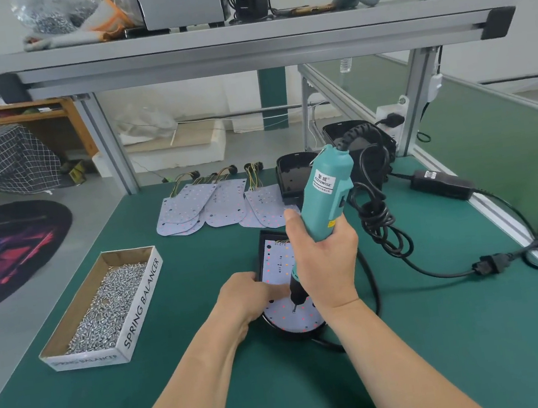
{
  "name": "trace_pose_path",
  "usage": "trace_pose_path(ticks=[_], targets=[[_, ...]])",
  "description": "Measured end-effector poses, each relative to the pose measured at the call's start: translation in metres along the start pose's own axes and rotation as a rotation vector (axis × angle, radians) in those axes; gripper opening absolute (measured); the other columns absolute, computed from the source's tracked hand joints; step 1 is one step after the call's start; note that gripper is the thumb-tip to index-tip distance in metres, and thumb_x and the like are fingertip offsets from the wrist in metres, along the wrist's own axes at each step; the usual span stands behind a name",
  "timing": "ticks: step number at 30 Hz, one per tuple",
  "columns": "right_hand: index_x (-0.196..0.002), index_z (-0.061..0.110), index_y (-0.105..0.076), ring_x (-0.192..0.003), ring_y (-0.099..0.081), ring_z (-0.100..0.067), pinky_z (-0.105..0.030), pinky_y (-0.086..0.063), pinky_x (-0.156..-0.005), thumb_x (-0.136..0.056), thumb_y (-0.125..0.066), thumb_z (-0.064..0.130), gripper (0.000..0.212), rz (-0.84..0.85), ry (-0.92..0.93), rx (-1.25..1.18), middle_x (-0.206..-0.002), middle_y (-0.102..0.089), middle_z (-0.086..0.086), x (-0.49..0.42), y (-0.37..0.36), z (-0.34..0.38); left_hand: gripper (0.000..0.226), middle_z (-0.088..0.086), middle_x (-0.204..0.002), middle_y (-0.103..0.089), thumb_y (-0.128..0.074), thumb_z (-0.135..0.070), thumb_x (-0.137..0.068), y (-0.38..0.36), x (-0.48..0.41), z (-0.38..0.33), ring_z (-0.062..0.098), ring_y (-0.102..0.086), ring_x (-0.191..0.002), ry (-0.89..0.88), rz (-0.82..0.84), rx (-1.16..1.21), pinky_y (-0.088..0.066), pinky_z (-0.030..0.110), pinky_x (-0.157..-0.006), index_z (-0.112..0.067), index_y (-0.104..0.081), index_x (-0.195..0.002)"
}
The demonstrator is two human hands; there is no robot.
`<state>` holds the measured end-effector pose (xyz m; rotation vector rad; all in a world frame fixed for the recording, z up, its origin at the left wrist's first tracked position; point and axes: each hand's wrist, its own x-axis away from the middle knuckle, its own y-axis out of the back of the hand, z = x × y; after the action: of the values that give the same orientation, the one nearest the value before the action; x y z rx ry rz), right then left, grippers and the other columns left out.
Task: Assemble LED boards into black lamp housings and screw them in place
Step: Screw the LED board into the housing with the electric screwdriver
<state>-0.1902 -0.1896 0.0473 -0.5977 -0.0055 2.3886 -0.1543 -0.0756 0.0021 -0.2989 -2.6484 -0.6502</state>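
Evidently early on, one LED board (278,266) is pressed into its black housing (261,248) under the left fingers (273,290) while a screwdriver (323,196), gripped by curled right fingers (343,229), is applied; spare boards (205,205) are left beyond.

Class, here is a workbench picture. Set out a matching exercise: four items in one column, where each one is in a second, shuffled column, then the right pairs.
1. electric screwdriver
2. box of screws
3. spare LED boards
4. power adapter

A. at the right edge of the table
B. gripped by the right hand
C. on the table's left side
D. fanned out at the table's far side

Pairs: 1-B, 2-C, 3-D, 4-A
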Motion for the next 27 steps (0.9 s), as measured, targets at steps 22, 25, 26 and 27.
trace_pose_path(ticks=[22, 25, 26, 27], targets=[[-0.065, 0.03, -0.061, -0.054, -0.053, -0.011, -0.022, -0.046, -0.056, -0.078, -0.074, 0.032, 0.019, -0.279, -0.109, -0.213, -0.056, -0.056, 0.007, -0.01, 0.033, 0.029, 0.012, 0.015, -0.078, -0.053, -0.051, -0.006, -0.1, 0.033, 0.02, 0.002, 0.02, -0.049, -0.062, 0.103, -0.098, 0.566, -0.04, 0.026, -0.056, 0.0, -0.054, -0.09], [-0.073, 0.019, -0.055, -0.049, -0.051, -0.008, -0.017, -0.044, -0.05, -0.08, -0.074, 0.026, 0.021, -0.329, -0.146, -0.276, -0.052, -0.055, 0.009, -0.011, 0.034, 0.029, 0.033, 0.031, -0.101, -0.055, -0.025, 0.028, -0.087, 0.043, 0.032, -0.003, 0.033, -0.064, -0.087, 0.039, -0.039, 0.928, -0.057, 0.029, -0.062, 0.01, -0.051, -0.096], [-0.073, 0.018, -0.053, -0.048, -0.05, -0.008, -0.017, -0.043, -0.05, -0.079, -0.074, 0.026, 0.023, -0.345, -0.163, -0.298, -0.051, -0.054, 0.009, -0.013, 0.033, 0.031, 0.035, 0.033, -0.103, -0.055, -0.022, 0.029, -0.088, 0.044, 0.035, -0.003, 0.033, -0.067, -0.088, 0.011, -0.005, 0.977, -0.06, 0.028, -0.059, 0.011, -0.051, -0.097], [-0.073, 0.018, -0.052, -0.047, -0.049, -0.008, -0.018, -0.043, -0.049, -0.078, -0.073, 0.027, 0.024, -0.358, -0.178, -0.319, -0.05, -0.054, 0.009, -0.014, 0.033, 0.032, 0.035, 0.033, -0.104, -0.056, -0.023, 0.029, -0.09, 0.045, 0.038, -0.004, 0.033, -0.07, -0.085, -0.006, 0.033, 1.005, -0.06, 0.026, -0.058, 0.012, -0.052, -0.099]])
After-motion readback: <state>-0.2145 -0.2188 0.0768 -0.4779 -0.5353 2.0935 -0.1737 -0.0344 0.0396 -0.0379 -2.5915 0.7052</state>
